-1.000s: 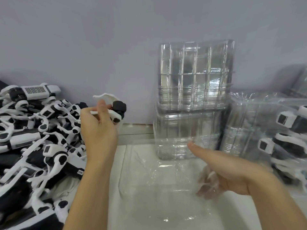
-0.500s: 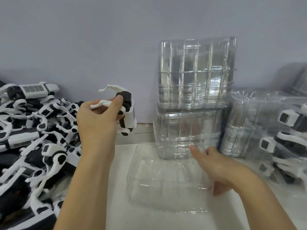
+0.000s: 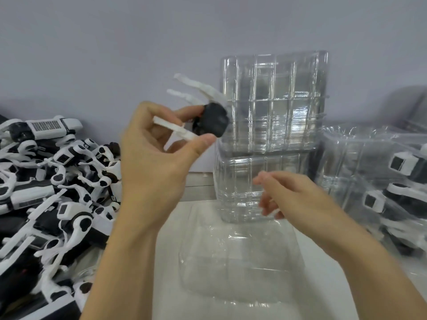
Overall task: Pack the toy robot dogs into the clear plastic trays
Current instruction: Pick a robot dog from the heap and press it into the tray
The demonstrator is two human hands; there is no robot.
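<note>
- head view, lower centre of the frame: 1 empty clear tray (image 3: 240,262) now lies flat on the white table (image 3: 168,273), set down from the right hand's hold half a second ago, so a slot looks ready for loading.
- centre right: the right hand (image 3: 293,199) has let go and lifted off the tray, fingers loosely curled, holding nothing.
- centre: the left hand (image 3: 157,158) has risen and turned, thumb and fingers pinching 1 toy robot dog (image 3: 208,121) above the tray, legs blurred.
- left edge: pile of dogs (image 3: 50,181).
- upper centre, farthest: stack of trays (image 3: 272,107) by the wall.
</note>
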